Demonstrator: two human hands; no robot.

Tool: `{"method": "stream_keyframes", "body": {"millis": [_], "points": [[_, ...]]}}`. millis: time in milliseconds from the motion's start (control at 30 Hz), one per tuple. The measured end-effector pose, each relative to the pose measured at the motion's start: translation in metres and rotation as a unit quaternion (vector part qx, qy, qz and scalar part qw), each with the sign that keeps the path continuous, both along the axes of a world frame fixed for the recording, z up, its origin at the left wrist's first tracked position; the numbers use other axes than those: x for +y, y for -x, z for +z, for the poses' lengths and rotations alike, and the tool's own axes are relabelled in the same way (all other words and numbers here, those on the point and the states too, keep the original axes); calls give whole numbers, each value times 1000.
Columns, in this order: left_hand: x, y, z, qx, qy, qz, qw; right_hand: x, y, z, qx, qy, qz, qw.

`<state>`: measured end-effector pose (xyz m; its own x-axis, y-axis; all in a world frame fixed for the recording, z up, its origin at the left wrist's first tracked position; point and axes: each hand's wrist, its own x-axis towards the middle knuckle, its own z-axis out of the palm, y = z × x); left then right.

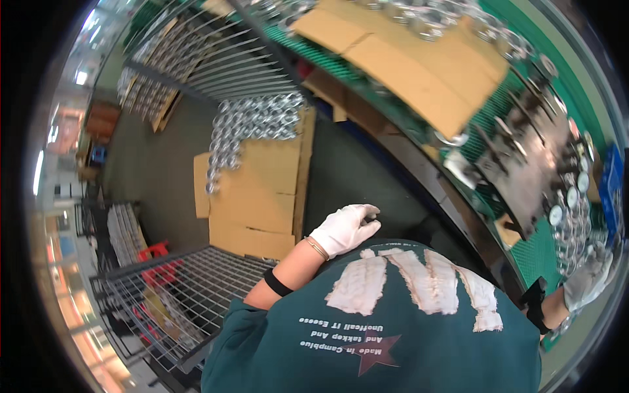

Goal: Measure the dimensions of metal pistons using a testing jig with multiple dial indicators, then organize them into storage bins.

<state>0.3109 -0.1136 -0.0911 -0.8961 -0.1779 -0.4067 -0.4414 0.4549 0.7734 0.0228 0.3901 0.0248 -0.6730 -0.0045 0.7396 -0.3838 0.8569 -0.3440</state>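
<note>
Right hand at metal parts on bench, left hand loose at your front

Far left, a red plastic item (pixel 156 260) shows by the wire mesh panel (pixel 196 354) at your left. Next, shiny metal rings (pixel 262 118) sit in close rows across the far part of a cardboard sheet (pixel 259 196); its near part is bare.

Your left hand (pixel 344 229), white-gloved, is in front of your green shirt (pixel 445 347), near the sheet's right edge but apart from it. Fingers loosely bent, narrow gap to thumb, nothing seen in it.

Ahead and right, another piece of cardboard (pixel 419 72) lies on the bench, more metal parts at its far edge. Then a metal plate (pixel 524 164) with rods on it. Right of that, round metal parts (pixel 570 229) are bunched at the bench's right side, beside a blue bin (pixel 612 190).

Your right hand (pixel 590 278), gloved, is at the near end of that bunch. Fingers look extended, but it's blurred at the rim: can't tell if it grips or touches a part.
</note>
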Motion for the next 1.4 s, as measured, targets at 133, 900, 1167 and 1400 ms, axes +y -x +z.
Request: {"method": "stream_keyframes", "body": {"millis": [133, 900, 1167, 1400], "points": [[-75, -97, -25, -38, 47, 126, 990, -271, -50, 25, -289, 332, 248, 863], [-375, -340, -209, -406, -96, 452, 788, -1027, -127, -509, -759, -360, 270, 472], [-558, -341, -363, -423, 54, 456, 781, -1047, -148, -637, -691, -419, 320, 494], [-688, -231, -438, -321, 90, 538, 774, -1049, -199, -650, -612, -403, 222, 643]]}}
